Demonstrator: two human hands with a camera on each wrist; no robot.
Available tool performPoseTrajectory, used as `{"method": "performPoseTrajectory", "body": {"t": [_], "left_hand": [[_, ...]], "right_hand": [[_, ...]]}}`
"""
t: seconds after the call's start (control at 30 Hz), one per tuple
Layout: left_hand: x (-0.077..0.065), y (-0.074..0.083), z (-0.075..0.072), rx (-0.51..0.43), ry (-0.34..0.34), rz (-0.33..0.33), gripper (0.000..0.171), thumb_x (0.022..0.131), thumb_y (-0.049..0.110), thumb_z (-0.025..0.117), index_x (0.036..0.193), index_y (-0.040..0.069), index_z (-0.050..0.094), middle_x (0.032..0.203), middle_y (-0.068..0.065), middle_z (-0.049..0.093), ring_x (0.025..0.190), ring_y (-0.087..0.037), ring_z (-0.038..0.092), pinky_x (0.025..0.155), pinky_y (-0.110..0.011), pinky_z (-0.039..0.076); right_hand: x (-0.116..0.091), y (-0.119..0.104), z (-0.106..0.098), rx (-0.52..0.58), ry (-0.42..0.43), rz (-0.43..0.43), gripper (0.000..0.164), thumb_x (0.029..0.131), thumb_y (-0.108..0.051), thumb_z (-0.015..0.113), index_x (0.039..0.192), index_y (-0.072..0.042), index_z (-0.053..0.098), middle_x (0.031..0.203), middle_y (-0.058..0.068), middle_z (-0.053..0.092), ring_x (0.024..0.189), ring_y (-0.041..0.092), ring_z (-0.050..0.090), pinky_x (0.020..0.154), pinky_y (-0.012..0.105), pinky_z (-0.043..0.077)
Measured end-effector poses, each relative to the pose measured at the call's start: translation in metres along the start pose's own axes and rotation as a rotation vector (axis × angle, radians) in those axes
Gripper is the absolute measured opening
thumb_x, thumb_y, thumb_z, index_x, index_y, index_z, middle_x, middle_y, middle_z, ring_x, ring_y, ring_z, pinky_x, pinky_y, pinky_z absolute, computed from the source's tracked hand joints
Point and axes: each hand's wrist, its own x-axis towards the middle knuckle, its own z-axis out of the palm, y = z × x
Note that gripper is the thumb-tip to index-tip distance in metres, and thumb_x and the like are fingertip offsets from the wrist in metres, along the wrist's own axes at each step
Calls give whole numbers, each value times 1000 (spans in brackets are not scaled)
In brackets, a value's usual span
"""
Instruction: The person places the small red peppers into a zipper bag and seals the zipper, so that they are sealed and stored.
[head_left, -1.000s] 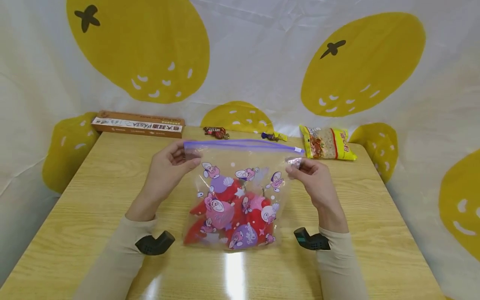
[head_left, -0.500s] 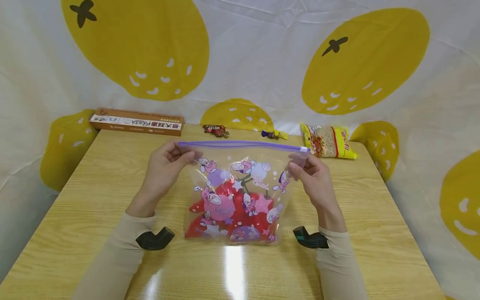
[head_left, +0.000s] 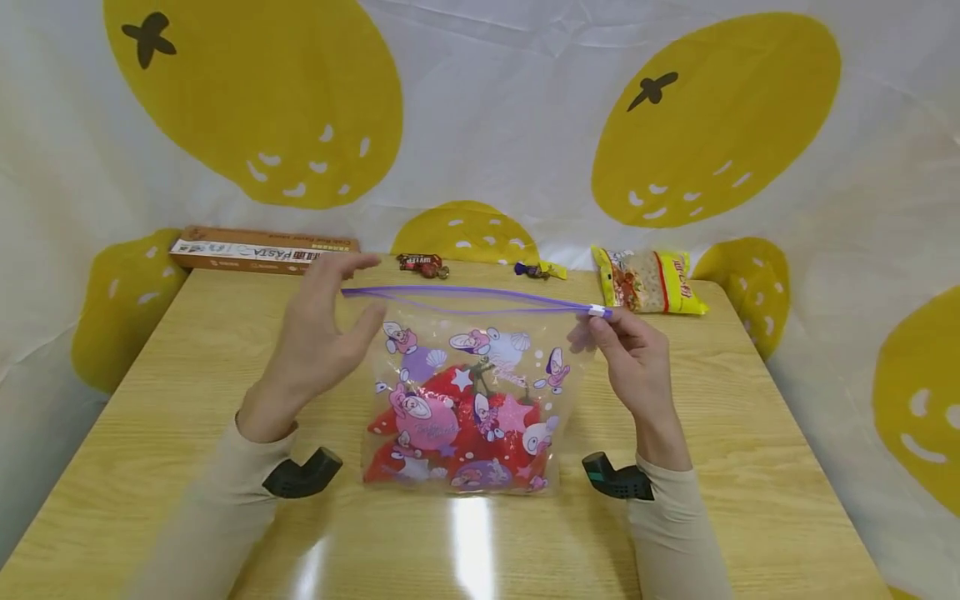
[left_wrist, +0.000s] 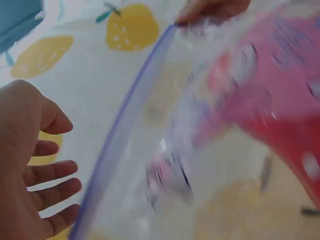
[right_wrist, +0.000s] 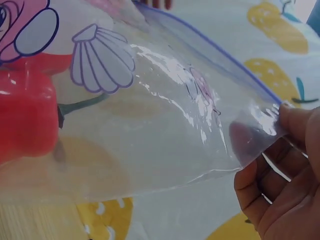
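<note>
A clear zip bag [head_left: 431, 425] with pink and purple cartoon prints stands upright above the table in the head view. Through its wall show red bell peppers [right_wrist: 25, 115], one with a green stem. Along the top runs a purple zip strip [head_left: 465, 289], its two edges parted in the middle. At its right end sits a white slider [head_left: 597, 310]. My right hand [head_left: 637, 362] pinches the bag's top right corner by the slider. My left hand [head_left: 311, 346], thumb and fingers spread, is off the bag beside its top left corner; the left wrist view shows a gap there.
Along the table's back edge lie a pasta box [head_left: 262, 250] at left, a red-wrapped candy [head_left: 423, 266], a blue-and-yellow candy [head_left: 540, 270] and a yellow food packet [head_left: 651, 281] at right. Behind hangs a fruit-print cloth [head_left: 487, 125]. A camera [head_left: 303, 473] sticks out from the left cuff.
My left hand has let go of the bag's top left corner and spread its fingers, moving slightly left. My right hand keeps its pinch, now closer to the slider.
</note>
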Motion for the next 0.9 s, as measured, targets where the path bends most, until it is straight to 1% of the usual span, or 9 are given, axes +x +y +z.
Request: {"method": "performPoseTrajectory", "body": {"t": [0.07, 0.13, 0.17, 0.27, 0.33, 0.4, 0.5, 0.7, 0.9], "left_hand": [[18, 24, 8, 152, -79, 176, 41, 79, 11, 66, 117, -1, 54, 115, -13, 57, 109, -25, 49, 95, -37, 36], [36, 51, 23, 269, -230, 291, 41, 82, 19, 64, 118, 0, 55, 115, -12, 57, 111, -27, 49, 97, -39, 36], [45, 63, 32, 325, -311, 325, 41, 85, 23, 62, 119, 2, 55, 115, -10, 57, 110, -26, 50, 95, -38, 38], [68, 90, 59, 472, -530, 358, 38, 90, 32, 56, 119, 8, 55, 113, -5, 58, 103, -21, 52, 88, -32, 42], [78, 100, 73, 496, -641, 335, 33, 91, 34, 53, 114, 12, 58, 104, -1, 58, 92, -17, 53, 77, -28, 45], [85, 104, 84, 476, -710, 306, 26, 92, 33, 52, 107, 14, 60, 96, 1, 57, 82, -13, 52, 69, -24, 44], [88, 104, 93, 389, -731, 272, 17, 91, 28, 53, 97, 16, 63, 85, 3, 56, 72, -10, 50, 61, -22, 42], [89, 100, 96, 227, -669, 297, 13, 89, 24, 58, 93, 15, 66, 83, 3, 59, 72, -7, 52, 64, -19, 42], [89, 100, 97, 208, -654, 323, 13, 90, 22, 56, 86, 13, 65, 78, 3, 55, 68, -8, 50, 63, -19, 40]], "right_hand": [[1, -3, 1, 2, -12, -23, 18, 90, 9, 43, 95, 13, 60, 76, 12, 66, 65, 17, 63, 63, 25, 51], [0, -6, 0, -3, -28, -39, 19, 90, 10, 42, 96, 13, 60, 76, 13, 66, 66, 17, 64, 65, 25, 51], [-1, -7, 0, -1, -35, -48, 20, 90, 11, 41, 96, 14, 60, 76, 13, 66, 67, 17, 64, 66, 25, 51], [-4, -11, 0, 1, -53, -65, 22, 90, 13, 38, 96, 14, 59, 77, 13, 65, 69, 18, 64, 69, 25, 51], [-6, -14, 0, 6, -60, -69, 23, 91, 12, 37, 96, 14, 59, 77, 14, 65, 71, 18, 64, 70, 25, 50], [-8, -18, 1, 19, -65, -66, 23, 91, 12, 37, 95, 14, 59, 77, 14, 65, 72, 18, 64, 72, 25, 50], [-8, -24, 3, 63, -35, -59, 19, 89, 12, 41, 93, 15, 59, 78, 15, 66, 72, 20, 64, 72, 27, 51], [-6, -32, 4, 121, 108, -31, 13, 82, 16, 52, 93, 16, 58, 81, 13, 67, 66, 22, 64, 67, 28, 53], [-6, -33, 7, 51, 137, -105, 9, 82, 17, 51, 88, 17, 57, 76, 15, 65, 66, 19, 64, 66, 25, 52]]}}
